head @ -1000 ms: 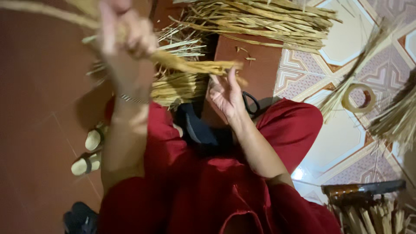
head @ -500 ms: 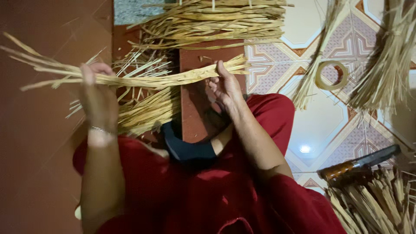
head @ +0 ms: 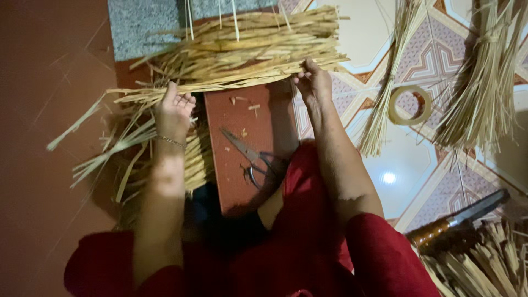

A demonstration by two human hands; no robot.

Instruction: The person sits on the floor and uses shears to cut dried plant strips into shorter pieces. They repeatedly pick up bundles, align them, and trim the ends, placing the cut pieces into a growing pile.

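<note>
Both hands up at a bundle of dry straw strips [head: 236,82] stretched crosswise between them.

Left hand [head: 174,110]: fingers curled around the strips near their left end, holding them; thin bracelet [head: 171,142] at the wrist. Loose ends fan out past this hand, down and to the left.

Right hand [head: 313,82]: fingertips pinch the strips at their right end, thumb side hidden under the straw.

Just beyond both hands, a thick pile of straw [head: 247,38] lies on the floor, touching the held strips or nearly so; cannot tell which.

Between the forearms, nearer the body: scissors [head: 254,159] flat on a reddish board [head: 242,115], small straw scraps around them.

Right of the right hand: a roll of tape [head: 410,104] on the patterned tile floor [head: 396,165], between two straw sheaves. Near the right elbow, a knife with a brown handle [head: 456,220].

Red sleeves on both arms.
</note>
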